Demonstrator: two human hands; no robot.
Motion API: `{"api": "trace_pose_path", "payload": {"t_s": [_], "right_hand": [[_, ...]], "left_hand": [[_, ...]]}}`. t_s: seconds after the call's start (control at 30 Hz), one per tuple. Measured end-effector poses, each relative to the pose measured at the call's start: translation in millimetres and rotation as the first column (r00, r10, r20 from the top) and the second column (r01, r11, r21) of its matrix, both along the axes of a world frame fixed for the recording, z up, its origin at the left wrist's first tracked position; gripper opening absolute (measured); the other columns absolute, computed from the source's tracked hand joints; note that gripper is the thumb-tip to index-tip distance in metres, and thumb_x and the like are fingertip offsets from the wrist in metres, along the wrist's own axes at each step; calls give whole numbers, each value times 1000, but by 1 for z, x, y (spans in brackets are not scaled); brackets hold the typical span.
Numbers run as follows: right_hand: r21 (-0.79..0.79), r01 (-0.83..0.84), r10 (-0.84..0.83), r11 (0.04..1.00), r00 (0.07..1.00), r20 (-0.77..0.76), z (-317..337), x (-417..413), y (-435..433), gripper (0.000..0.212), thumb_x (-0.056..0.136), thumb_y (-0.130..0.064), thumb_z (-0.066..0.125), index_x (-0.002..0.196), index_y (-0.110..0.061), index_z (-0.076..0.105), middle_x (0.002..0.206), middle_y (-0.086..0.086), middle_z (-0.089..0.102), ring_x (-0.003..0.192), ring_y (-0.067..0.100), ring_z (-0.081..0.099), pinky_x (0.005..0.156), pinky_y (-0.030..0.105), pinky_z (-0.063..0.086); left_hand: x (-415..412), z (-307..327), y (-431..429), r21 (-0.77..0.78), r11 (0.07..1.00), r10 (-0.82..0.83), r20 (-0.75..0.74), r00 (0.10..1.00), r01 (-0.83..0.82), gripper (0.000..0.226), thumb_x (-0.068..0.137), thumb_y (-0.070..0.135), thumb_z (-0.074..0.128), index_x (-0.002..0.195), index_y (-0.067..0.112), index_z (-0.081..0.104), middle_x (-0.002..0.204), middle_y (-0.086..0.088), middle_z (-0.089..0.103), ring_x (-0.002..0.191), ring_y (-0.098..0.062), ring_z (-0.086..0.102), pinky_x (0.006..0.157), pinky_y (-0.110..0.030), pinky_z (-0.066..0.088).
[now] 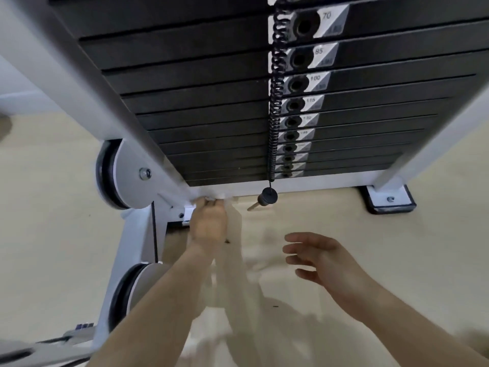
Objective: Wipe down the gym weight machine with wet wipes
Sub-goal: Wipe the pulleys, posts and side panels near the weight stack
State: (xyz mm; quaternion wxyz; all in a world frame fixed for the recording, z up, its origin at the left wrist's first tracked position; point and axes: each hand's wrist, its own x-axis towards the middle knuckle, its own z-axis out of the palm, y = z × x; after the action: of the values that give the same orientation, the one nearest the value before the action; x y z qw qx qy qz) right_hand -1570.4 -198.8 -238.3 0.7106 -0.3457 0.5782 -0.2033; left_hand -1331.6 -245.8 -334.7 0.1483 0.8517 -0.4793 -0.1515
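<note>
Pulleys (116, 178): two grey discs with black rims, one above the other on the left side of the frame; silver bolt (145, 174) at the hub of the upper one.
Weight machine (87, 83): white-painted frame, seen from above and close; left upright slanting down to the foot beside the upper pulley.
Left hand (209, 223): stretched forward with its back toward the camera, fingers curled close together round the wet wipe, pressing it against the left end of the base bar.
Wet wipe (213, 200): white, bunched and blurred; pinched at the left fingertips, touching the base bar just under the lowest plate, near the foot of the left upright.
Weight stack (211, 102): black plates; labels 70, 85, 100 and 115 readable, lower ones too small to read.
Coiled cord (276, 88): black, hanging down the front of the stack beside the pin holes.
Selector pin (267, 196): black knob with a metal shaft, dangling free at the cord's end in front of the base bar, just right of the wipe.
Base bar (317, 184): white, running under the stack.
Right hand (322, 260): holding nothing, fingers loosely extended and spread apart, hovering above the floor, well apart from the machine.
Foot plate (389, 200): white on a black pad, bolted, at the bottom of the right upright.
Floor (410, 260): pale beige.
</note>
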Motion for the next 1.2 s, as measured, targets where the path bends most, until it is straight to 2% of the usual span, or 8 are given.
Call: {"api": "trace_pose_path", "payload": {"t_s": [0.17, 0.37, 0.53, 0.67, 0.87, 1.0, 1.1, 1.2], "right_hand": [[32, 26, -28, 999, 998, 56, -9, 27, -15, 30, 95, -1, 46, 108, -15, 70, 101, 6, 70, 83, 15, 68, 78, 30, 53], [63, 54, -60, 997, 994, 93, -9, 35, -18, 31, 92, 5, 46, 110, -9, 68, 97, 4, 67, 85, 16, 64, 76, 29, 50], [-100, 91, -93, 991, 996, -14, -13, 22, -44, 47, 93, 4, 42, 125, -26, 59, 130, -11, 53, 117, 12, 54, 92, 35, 50], [-150, 52, -38, 987, 995, 97, -13, 36, -65, 56, 94, 8, 38, 126, -34, 55, 117, -18, 59, 91, 11, 51, 83, 32, 46], [-140, -70, 80, 988, 995, 64, -16, 59, -77, 44, 91, 0, 49, 127, -23, 57, 111, -8, 60, 82, 10, 58, 82, 28, 50], [-246, -108, 30, 963, 953, -302, -24, 49, -87, 18, 90, -20, 64, 108, -19, 69, 96, 2, 68, 79, 15, 61, 88, 35, 53], [-183, 55, -94, 982, 973, -212, -23, 52, -89, 11, 90, -14, 66, 95, -23, 72, 84, -1, 65, 69, 14, 56, 70, 27, 48], [32, 157, -159, 987, 984, 76, -21, 66, -79, 20, 96, -10, 55, 110, -13, 69, 90, 2, 64, 78, 18, 60, 69, 25, 49]], "left_hand": [[11, 12, -5, -214, 924, 269, -225, 936, -317, 14, 92, 12, 51, 81, 18, 58, 76, 1, 55, 82, -26, 58, 63, -25, 34], [-48, 5, -20, -268, 928, 115, -453, 884, -258, 6, 88, 14, 62, 83, 17, 62, 89, 1, 64, 81, -18, 58, 73, -27, 46], [-53, -8, -4, -241, 954, 47, -461, 886, -176, 26, 92, 3, 51, 107, 22, 61, 107, 7, 60, 85, -11, 59, 77, -20, 45], [-44, 4, 31, -301, 901, 101, -556, 825, -313, 32, 90, 3, 58, 116, 23, 61, 110, -3, 64, 92, -14, 62, 84, -20, 50], [-91, 38, 37, -381, 918, -271, -395, 878, 112, 20, 80, -2, 58, 85, 14, 67, 79, 13, 60, 73, -7, 55, 66, -20, 45], [-86, 35, 18, -249, 907, -404, -278, 871, 341, 44, 82, -6, 51, 122, 10, 58, 112, -4, 61, 102, -20, 58, 86, -26, 46], [-82, 47, 11, -120, 979, -201, -456, 867, 164, 64, 86, 1, 50, 145, 20, 34, 135, -4, 51, 117, -21, 55, 92, -26, 44], [-65, 54, -3, -88, 996, -12, -377, 926, -22, 44, 91, 3, 47, 135, 9, 43, 129, -12, 52, 114, -28, 52, 80, -19, 33]]}}
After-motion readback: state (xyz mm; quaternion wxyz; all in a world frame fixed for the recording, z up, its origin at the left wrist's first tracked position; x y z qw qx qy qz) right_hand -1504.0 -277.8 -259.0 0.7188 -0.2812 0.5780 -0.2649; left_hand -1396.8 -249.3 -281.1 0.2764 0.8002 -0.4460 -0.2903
